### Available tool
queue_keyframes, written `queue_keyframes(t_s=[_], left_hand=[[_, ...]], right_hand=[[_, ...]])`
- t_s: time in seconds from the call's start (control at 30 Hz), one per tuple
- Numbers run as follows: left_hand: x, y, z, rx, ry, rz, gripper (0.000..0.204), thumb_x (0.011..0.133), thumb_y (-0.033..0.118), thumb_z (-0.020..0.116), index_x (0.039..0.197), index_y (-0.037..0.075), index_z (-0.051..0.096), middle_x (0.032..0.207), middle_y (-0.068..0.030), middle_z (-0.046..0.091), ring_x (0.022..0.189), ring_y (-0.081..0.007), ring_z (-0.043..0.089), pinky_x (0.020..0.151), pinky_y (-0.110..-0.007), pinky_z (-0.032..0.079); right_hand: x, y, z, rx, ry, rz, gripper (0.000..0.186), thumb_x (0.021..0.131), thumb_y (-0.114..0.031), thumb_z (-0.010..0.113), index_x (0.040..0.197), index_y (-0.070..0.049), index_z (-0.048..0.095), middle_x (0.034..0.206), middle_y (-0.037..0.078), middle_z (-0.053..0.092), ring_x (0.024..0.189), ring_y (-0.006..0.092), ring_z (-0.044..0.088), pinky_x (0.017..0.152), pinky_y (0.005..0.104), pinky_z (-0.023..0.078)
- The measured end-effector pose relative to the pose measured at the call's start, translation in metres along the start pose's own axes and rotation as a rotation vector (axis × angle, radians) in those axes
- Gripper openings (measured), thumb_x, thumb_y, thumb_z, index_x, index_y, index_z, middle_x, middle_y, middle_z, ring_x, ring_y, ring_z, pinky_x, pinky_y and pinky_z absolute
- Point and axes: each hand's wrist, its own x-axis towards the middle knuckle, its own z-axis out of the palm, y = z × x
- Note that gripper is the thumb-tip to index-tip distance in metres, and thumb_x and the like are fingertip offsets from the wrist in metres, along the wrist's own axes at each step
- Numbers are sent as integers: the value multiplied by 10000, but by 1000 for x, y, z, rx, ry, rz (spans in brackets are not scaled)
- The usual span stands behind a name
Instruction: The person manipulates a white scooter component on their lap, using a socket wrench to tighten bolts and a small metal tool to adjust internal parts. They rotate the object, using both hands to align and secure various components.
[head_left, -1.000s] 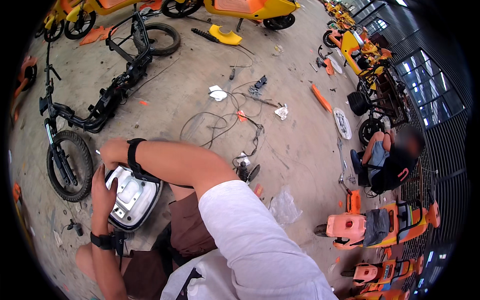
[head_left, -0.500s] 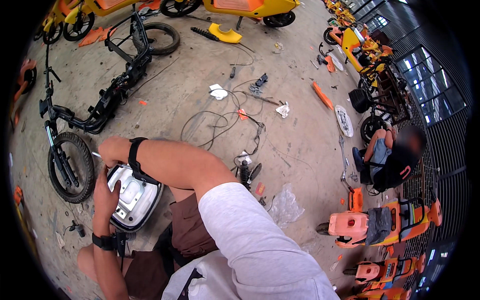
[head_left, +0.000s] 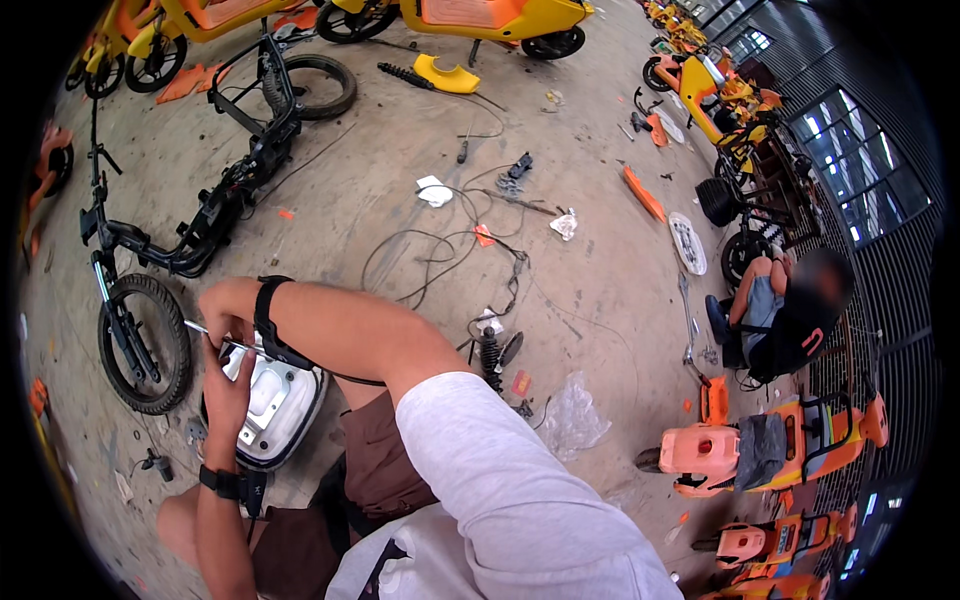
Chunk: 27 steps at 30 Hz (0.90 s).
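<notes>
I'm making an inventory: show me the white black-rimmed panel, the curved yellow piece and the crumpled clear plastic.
White black-rimmed panel [head_left: 272, 406]: head view, on its white face.
Curved yellow piece [head_left: 446, 80]: head view, middle of its body.
Crumpled clear plastic [head_left: 574, 420]: head view, near its centre.

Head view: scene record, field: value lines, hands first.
left hand: over the left end of the white panel, thumb near the slim metal rod
right hand: beside the rod; which hand bears its weight is unclear
white panel: black rim, near the person's knees
black scooter frame: picture left, front wheel on
floor: loose cable, shock absorber
co-worker: seated, picture right, dark top
</notes>
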Motion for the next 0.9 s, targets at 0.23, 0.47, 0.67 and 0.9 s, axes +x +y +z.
queue_keyframes(t_s=[0.23, 0.47, 0.67, 0.9], left_hand=[[7, -7, 2, -144, 77, 6, 822, 858, 278, 710, 1454, -59, 254, 1343, -255, 501, 1024, -291, 615, 851, -368, 497], [10, -10, 8, -63, 40, 29, 793, 901, 317, 670, 1457, -58, 248, 1322, -251, 529, 1001, -283, 653, 846, -351, 499], [17, -15, 2, -188, 20, 69, 832, 875, 255, 698, 1471, -62, 212, 1258, -240, 573, 1008, -285, 655, 864, -348, 503], [15, -11, 17, -137, 0, 59, 1030, 872, 306, 705, 1484, -74, -31, 1244, -265, 576, 933, -277, 671, 800, -329, 530]], right_hand=[[0, 15, -12, 238, -72, -93, 477, 862, -254, 652, 1197, 81, 595, 1175, 202, 652, 814, 251, 725, 805, 368, 579], [22, 24, -1, 173, -4, -70, 225, 821, -183, 661, 913, 16, 712, 874, 132, 731, 739, 205, 720, 659, 325, 588], [-13, 3, -2, 27, 110, -144, 256, 810, -161, 629, 930, 57, 690, 841, 172, 710, 698, 244, 704, 578, 348, 574], [16, 18, -7, 68, 93, -136, 233, 827, -190, 679, 847, 39, 716, 798, 152, 723, 642, 224, 707, 564, 341, 574]])
